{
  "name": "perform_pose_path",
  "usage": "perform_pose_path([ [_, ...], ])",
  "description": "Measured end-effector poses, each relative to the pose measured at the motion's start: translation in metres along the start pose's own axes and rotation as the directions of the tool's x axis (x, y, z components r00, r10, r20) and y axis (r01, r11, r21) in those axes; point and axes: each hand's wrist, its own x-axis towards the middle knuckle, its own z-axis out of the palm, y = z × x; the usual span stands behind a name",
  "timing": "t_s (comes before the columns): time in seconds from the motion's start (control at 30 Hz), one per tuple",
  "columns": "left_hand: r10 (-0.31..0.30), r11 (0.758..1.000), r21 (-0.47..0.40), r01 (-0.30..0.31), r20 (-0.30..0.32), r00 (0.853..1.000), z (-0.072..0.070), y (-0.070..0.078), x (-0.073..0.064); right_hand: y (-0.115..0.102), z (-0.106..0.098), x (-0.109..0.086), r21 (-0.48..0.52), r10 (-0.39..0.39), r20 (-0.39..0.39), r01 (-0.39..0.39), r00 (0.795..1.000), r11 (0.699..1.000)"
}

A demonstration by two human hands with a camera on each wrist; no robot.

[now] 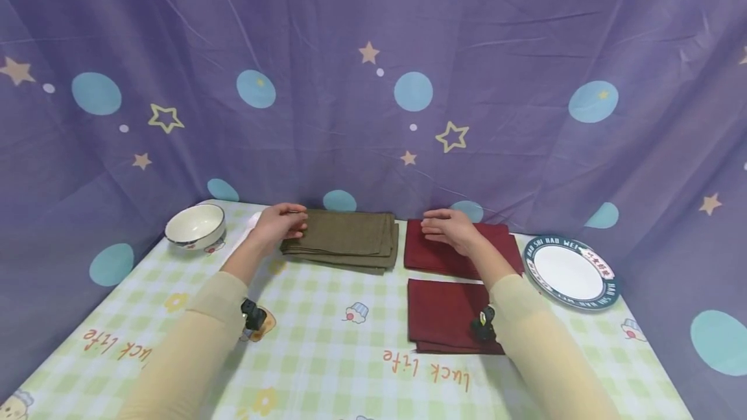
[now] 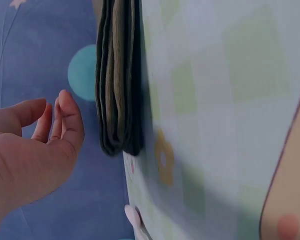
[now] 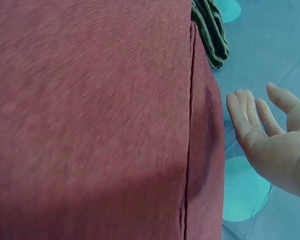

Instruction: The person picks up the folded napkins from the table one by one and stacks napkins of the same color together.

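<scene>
A stack of folded olive-brown cloth (image 1: 344,232) lies at the back middle of the table. Beside its left end hovers my left hand (image 1: 279,227), fingers loosely bent and holding nothing; the left wrist view shows a gap between this hand (image 2: 40,145) and the layered cloth edge (image 2: 120,75). My right hand (image 1: 452,229) is above a folded dark red cloth (image 1: 428,258) at the back right, its fingers extended and nothing in them. Nearer the front lies a second folded red cloth (image 1: 438,316), partly covered by the right sleeve and wrist camera.
At the back left stands a white bowl (image 1: 195,225) with a dark rim. A white spoon (image 2: 133,217) lies near it, mostly behind my left hand in the head view. A green-rimmed plate (image 1: 569,271) sits on the right. The checked tablecloth (image 1: 327,368) meets a purple curtain (image 1: 350,167) behind.
</scene>
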Motion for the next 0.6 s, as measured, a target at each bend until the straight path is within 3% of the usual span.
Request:
perform_pose_path([
  [0.27, 0.015, 0.999, 0.039, -0.017, 0.069, 0.998, 0.026, 0.002, -0.008, 0.001, -0.007, -0.016, 0.014, -0.029, 0.023, 0.029, 0.999, 0.999],
  [0.6, 0.030, 0.999, 0.024, -0.034, 0.168, 0.985, 0.049, 0.001, -0.015, 0.008, -0.014, -0.043, -0.012, -0.027, 0.060, 0.028, 0.998, 1.000],
])
